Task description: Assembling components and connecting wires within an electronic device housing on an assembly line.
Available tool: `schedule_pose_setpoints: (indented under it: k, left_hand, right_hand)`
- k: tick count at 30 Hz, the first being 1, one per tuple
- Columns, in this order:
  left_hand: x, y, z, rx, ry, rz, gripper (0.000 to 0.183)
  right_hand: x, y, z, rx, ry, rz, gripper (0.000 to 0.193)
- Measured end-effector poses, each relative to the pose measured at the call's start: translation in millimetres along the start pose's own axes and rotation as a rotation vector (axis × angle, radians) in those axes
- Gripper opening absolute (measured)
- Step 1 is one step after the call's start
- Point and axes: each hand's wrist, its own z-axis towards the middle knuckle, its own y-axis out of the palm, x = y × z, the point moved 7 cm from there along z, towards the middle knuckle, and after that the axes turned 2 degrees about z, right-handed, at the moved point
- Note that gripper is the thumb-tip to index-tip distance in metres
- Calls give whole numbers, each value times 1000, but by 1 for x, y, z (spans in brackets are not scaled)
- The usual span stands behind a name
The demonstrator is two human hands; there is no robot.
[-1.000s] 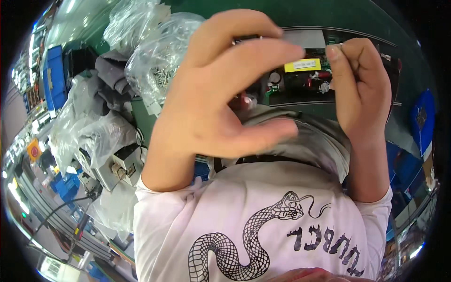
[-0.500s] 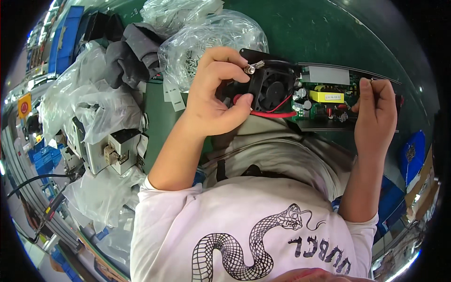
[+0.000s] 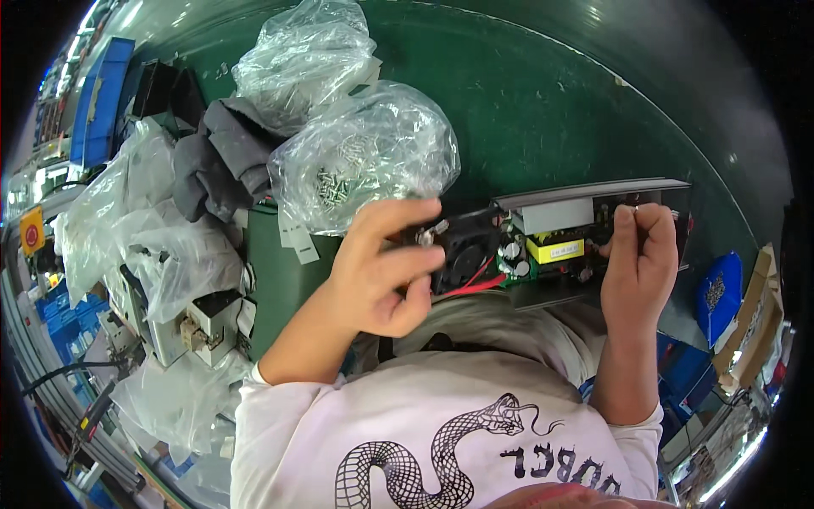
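Note:
An open, long metal case (image 3: pixel 638 185) with a circuit board inside lies in front of my body. At its left end sits a black cooling fan (image 3: pixel 466 259), with red wires below it. A yellow transformer (image 3: pixel 555 248) stands on the board. My left hand (image 3: pixel 373 271) is curled around the fan end, its fingers by a shiny metal terminal (image 3: pixel 430 233); the thumb is bent below. At the case's right end my right hand (image 3: pixel 638 263) has thumb and forefinger pinched together. A tiny metallic glint shows at those fingertips, too small to name.
A clear plastic bag of screws (image 3: pixel 365 165) lies beyond my left hand, with another clear bag (image 3: pixel 301 64) behind it. Dark grey cloth (image 3: pixel 225 161) and a white boxy device (image 3: pixel 212 327) are at left. A blue tray of small parts (image 3: pixel 721 297) stands at right.
The case and both hands sit lower and farther left in view, as do the surroundings in part. The case's far wall shows more. My left fingers have shifted at the terminal; the right pinch remains.

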Motion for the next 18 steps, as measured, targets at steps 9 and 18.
schedule_pose_setpoints:
  k: [9, 18]
  left_hand:
    - [27, 2, -7, 195, 269, 12, 35]
    - [-45, 28, -18, 141, -360, -809, 95]
  right_hand:
    - [-6, 1, -8, -20, -66, -23, 13]
    - [-12, -27, -18, 86, -207, 707, 10]
